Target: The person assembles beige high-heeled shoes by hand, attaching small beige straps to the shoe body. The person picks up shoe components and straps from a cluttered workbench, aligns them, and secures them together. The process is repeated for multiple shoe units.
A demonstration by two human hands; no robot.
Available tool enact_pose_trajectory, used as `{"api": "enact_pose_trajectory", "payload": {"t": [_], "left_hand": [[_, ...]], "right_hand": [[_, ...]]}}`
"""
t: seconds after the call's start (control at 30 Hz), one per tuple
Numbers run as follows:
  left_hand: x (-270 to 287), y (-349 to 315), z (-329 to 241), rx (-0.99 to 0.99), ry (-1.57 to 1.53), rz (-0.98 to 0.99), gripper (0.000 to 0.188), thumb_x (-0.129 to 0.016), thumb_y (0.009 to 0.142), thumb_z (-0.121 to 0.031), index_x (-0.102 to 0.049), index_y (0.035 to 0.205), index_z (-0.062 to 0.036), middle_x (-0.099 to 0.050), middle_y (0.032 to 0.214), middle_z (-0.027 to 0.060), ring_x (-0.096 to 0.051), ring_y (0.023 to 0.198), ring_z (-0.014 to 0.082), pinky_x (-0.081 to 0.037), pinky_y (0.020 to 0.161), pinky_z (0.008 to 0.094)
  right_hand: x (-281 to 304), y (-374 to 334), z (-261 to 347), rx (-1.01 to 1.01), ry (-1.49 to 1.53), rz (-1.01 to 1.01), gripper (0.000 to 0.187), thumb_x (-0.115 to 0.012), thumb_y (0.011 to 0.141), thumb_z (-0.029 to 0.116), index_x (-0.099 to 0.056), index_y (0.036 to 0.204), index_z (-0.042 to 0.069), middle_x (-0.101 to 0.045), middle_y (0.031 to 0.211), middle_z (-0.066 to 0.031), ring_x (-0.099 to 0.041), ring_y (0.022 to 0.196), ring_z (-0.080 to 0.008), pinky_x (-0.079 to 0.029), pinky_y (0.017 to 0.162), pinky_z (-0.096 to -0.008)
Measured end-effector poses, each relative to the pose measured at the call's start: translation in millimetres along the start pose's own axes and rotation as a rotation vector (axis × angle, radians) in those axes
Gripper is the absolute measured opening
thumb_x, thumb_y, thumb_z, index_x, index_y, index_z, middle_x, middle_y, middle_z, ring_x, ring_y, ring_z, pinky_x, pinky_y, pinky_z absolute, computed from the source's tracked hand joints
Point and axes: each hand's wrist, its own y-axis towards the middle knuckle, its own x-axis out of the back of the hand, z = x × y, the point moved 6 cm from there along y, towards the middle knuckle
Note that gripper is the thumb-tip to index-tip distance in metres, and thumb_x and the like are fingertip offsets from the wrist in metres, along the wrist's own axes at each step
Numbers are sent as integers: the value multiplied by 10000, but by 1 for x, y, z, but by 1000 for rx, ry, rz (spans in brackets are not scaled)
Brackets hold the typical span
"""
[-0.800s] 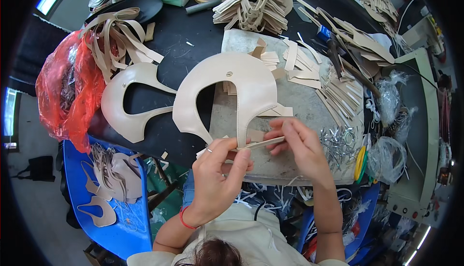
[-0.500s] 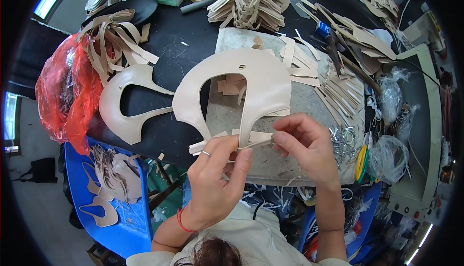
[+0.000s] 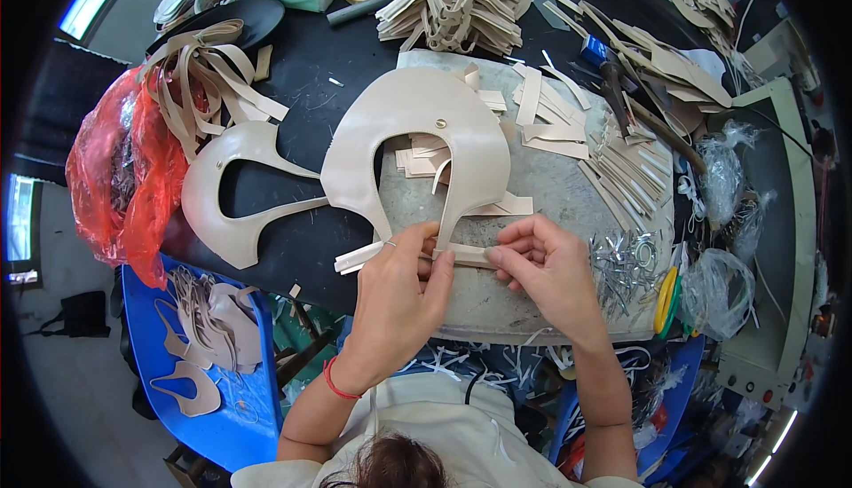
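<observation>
Working over a grey slab [image 3: 497, 306], having beige offcuts [image 3: 422, 158] showing on it through the opening of a horseshoe-shaped panel [image 3: 422, 98], fanned pale strips [image 3: 612, 173] lying on its right part, and a heap of small metal pieces [image 3: 621, 266] crowding its near right corner, close beside the right hand [image 3: 550, 275]. Facing a stack of cut panels [image 3: 497, 0] just beyond the slab's far edge; having a second panel [image 3: 204, 186] lying left of the slab, with beige straps [image 3: 200, 89] and a red plastic bag [image 3: 98, 177] farther left, and a clear plastic bag [image 3: 714, 288] to the slab's right. Pinching the end of the panel's right leg together with a beige strip [image 3: 470, 255] in the left hand [image 3: 397, 288], covering the foot of the other leg; gripping the strip's far end between right thumb and fingertips. Keeping the panel over the slab's left part, reaching past its left edge. Showing the strip broader and flatter than half a second ago; drawing the panel's right side leftward across the slab, while leaving the second panel in place. Using a black tabletop [image 3: 293, 248] around the slab, having a blue plastic chair [image 3: 235, 439] with cut pieces standing near-left of the slab, above a grey floor [image 3: 71, 399].
</observation>
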Motion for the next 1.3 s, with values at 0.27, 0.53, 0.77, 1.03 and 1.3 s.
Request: {"api": "enact_pose_trajectory", "payload": {"t": [0.27,0.53,0.77,1.03,1.3], "left_hand": [[-2,3,-4,-47,175,-45,222,-616,817,-51,-582,1020,33,-631,814,139,-635,592,152,-495,504,266],[-8,1,-1,-152,371,-138,259,-635,783,-52,-561,1022,13,-618,815,135,-614,592,164,-478,521,279],[13,-18,9,-8,-333,-76,236,-616,847,-1,-555,1065,63,-615,867,95,-638,688,92,-519,559,210],[43,-55,-13,-174,-427,-72,249,-635,818,37,-562,1054,72,-618,889,113,-649,748,144,-559,612,239],[51,5,-118,-766,161,-329,243,-688,756,45,-603,982,16,-605,796,136,-602,636,203,-479,509,265]], "right_hand": [[-5,-6,9,161,-222,-100,172,-691,790,75,-573,876,-16,-641,748,-128,-641,630,-183,-514,571,-306],[30,-7,13,42,-612,-72,275,-723,768,155,-512,878,16,-557,692,-102,-559,595,-218,-456,558,-325],[-8,-18,33,412,-294,11,197,-684,817,139,-639,945,-4,-632,807,-111,-600,667,-162,-473,600,-262],[-48,-38,61,585,-10,286,155,-680,810,78,-666,949,11,-650,848,-98,-627,718,-166,-490,635,-281],[6,-33,69,365,553,-42,272,-668,838,37,-592,1095,-4,-626,940,-57,-588,828,-87,-475,734,-211]]}}
